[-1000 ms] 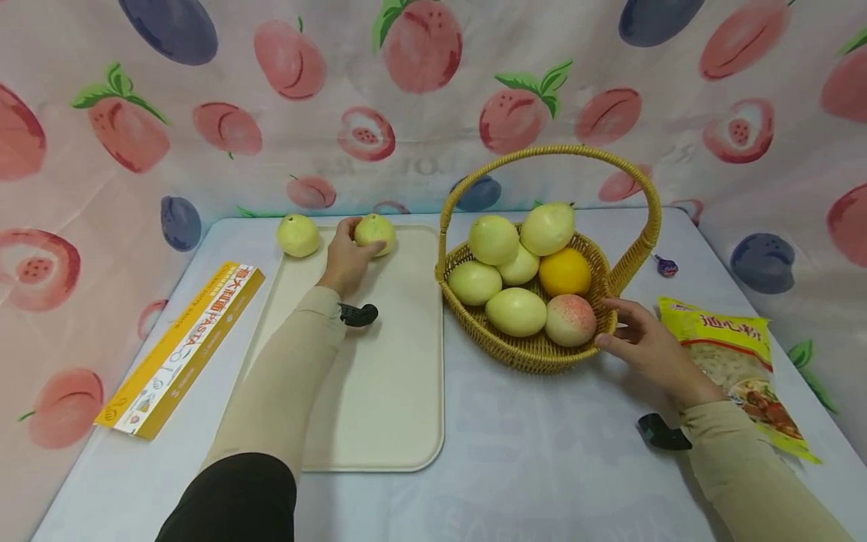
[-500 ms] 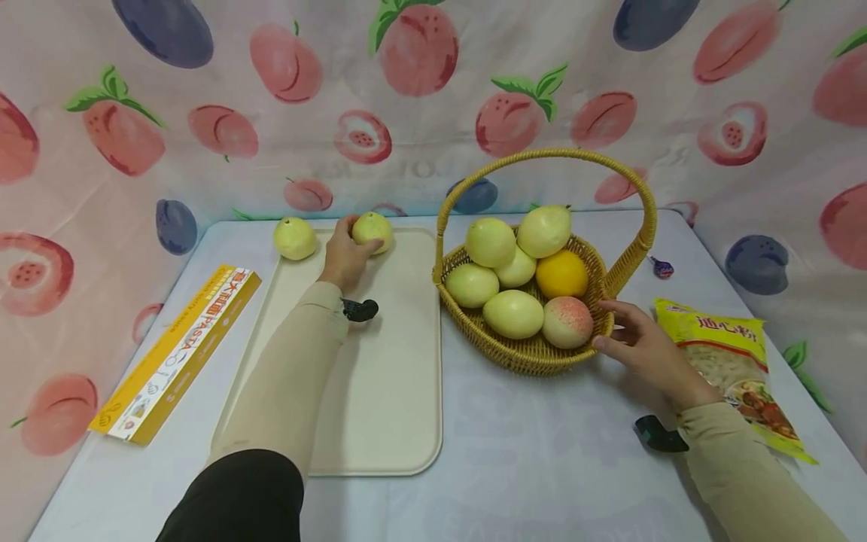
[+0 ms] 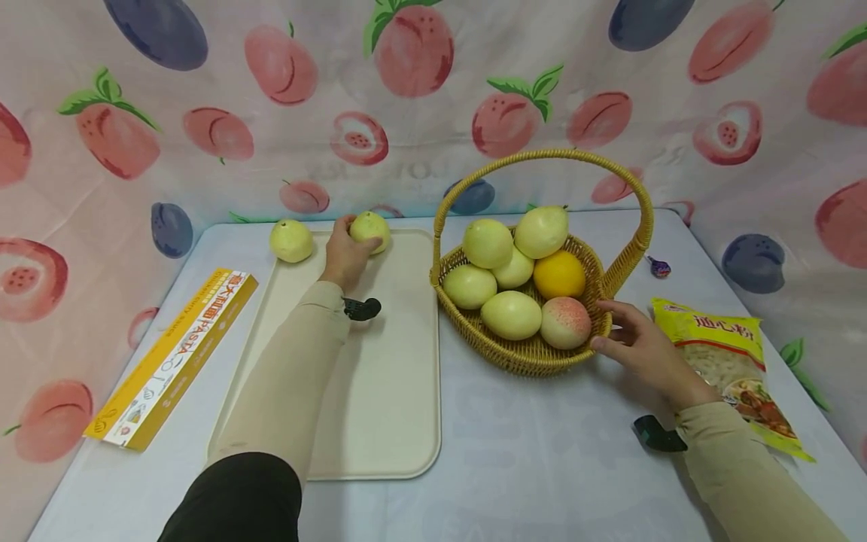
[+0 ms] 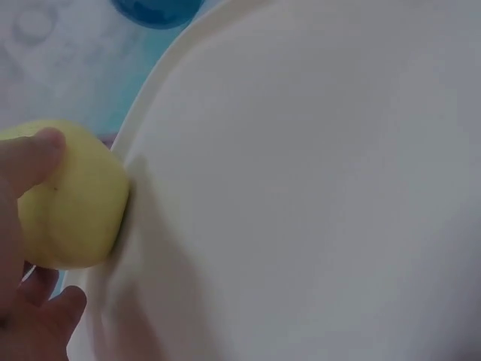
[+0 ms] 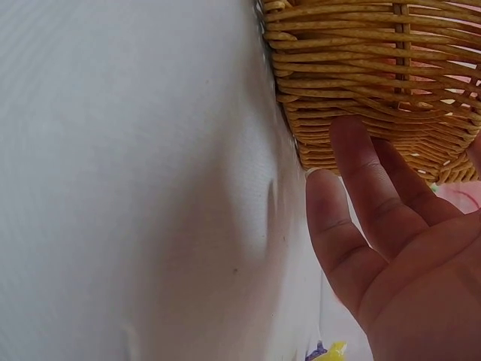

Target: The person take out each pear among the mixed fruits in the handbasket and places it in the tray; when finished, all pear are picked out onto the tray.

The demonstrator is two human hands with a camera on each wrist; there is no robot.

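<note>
At the far end of the cream tray, my left hand grips a pale yellow-green round fruit. Seen from the left wrist, the thumb lies across the fruit and the other fingers curl below it, right by the tray's rim. A second such fruit sits at the tray's far left corner. My right hand holds the right side of a wicker basket, thumb at the rim. In the right wrist view its fingertips touch the woven outer wall.
Inside the basket lie several pale fruits, an orange and a peach; a tall handle arches over them. A pasta box lies left of the tray. A macaroni bag and a lollipop lie right.
The whole head view has shifted slightly. Both hands keep their places, the left on the pale fruit and the right at the basket.
</note>
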